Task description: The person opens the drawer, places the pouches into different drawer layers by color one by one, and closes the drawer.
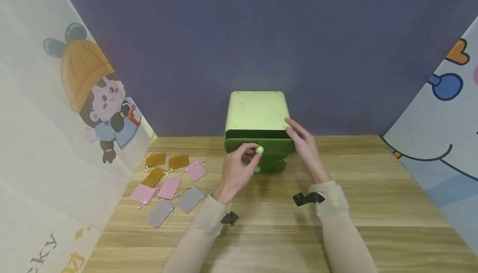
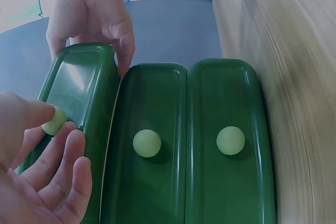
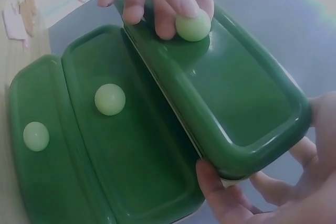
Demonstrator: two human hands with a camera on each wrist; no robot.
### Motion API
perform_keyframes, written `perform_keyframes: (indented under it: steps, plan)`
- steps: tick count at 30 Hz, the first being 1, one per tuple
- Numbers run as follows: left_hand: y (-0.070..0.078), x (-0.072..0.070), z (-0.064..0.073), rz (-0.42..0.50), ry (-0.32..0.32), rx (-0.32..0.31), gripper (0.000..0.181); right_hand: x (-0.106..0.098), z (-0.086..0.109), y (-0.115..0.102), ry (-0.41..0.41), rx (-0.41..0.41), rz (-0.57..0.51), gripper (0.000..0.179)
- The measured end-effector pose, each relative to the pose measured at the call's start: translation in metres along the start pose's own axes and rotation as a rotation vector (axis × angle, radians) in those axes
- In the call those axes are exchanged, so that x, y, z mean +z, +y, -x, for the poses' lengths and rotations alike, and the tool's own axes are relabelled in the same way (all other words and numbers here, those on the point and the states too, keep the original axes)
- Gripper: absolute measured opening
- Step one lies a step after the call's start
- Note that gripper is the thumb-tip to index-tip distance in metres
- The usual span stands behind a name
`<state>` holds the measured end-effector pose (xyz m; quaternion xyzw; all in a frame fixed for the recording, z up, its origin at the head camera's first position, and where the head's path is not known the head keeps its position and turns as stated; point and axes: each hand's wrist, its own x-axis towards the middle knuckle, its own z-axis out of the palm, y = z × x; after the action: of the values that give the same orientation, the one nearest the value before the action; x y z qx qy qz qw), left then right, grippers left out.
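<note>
A small cabinet with a pale green top (image 1: 257,109) and green drawer fronts stands against the back wall. Its top drawer (image 1: 239,142) is pulled partly out, leaving a dark gap under the cabinet's top. My left hand (image 1: 239,171) pinches that drawer's round pale green knob (image 2: 55,121) between thumb and fingers. On the other side, my right hand (image 1: 308,152) rests with extended fingers against the cabinet's right front corner, beside the drawer's end. Below, the middle drawer (image 2: 149,187) and bottom drawer (image 2: 226,187) are in, each with its own pale knob.
Several small drawstring pouches lie on the wooden table (image 1: 373,206) to the left: gold (image 1: 154,159), pink (image 1: 169,188) and grey (image 1: 190,199). A dark blue-grey wall (image 1: 261,36) rises behind the cabinet. Side panels with cartoon pictures flank the table.
</note>
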<state>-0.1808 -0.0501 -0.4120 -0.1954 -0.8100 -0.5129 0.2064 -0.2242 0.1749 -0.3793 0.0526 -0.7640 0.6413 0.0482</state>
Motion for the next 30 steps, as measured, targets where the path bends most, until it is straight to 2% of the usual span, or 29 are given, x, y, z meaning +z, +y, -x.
perform_keyframes:
  steps: [6, 13, 30]
  plan:
    - [0.001, 0.000, 0.004, -0.025, 0.000, 0.018, 0.023, 0.000, -0.002, 0.002, 0.014, 0.002, -0.033, 0.055]
    - [0.002, 0.000, 0.007, -0.025, 0.005, 0.001, 0.022, 0.000, -0.003, 0.004, -0.004, 0.004, -0.052, 0.056]
    - [0.008, -0.004, 0.016, -0.045, -0.002, 0.041, 0.022, -0.001, -0.002, 0.004, -0.011, -0.001, -0.102, 0.055]
